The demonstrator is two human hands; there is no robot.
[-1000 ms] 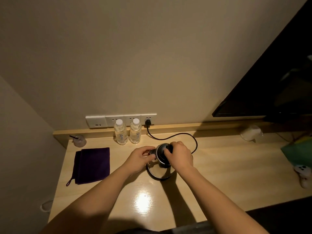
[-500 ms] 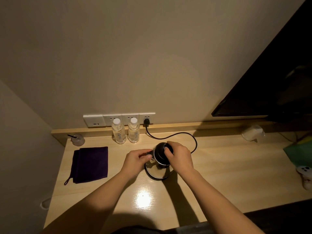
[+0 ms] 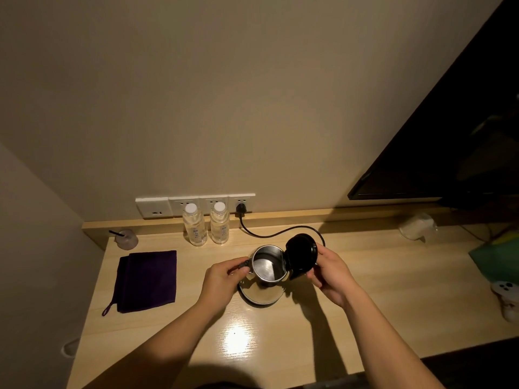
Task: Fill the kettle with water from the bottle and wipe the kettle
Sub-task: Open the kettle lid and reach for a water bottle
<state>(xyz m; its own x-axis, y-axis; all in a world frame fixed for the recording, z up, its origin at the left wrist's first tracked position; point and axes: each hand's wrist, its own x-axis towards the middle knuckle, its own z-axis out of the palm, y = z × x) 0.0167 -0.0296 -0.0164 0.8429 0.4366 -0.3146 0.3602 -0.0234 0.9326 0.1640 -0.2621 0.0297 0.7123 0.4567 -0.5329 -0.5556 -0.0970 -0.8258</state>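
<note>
A steel kettle stands mid-desk with its black lid swung open to the right, so the shiny inside shows. My left hand pinches the kettle's spout at its left rim. My right hand holds the handle side just under the raised lid. Two clear water bottles with white caps stand capped at the back: the left bottle and the right bottle. A folded dark purple cloth lies flat to the left.
The wooden desk meets a wall with a socket strip; the kettle's black cord runs from it. A lidded cup with a straw sits back left. A TV, plastic wrap, green bag and white controller are on the right.
The kettle's lid was shut under my right hand; now it stands open to the right. My right hand has shifted right to the handle side, while my left stays at the spout.
</note>
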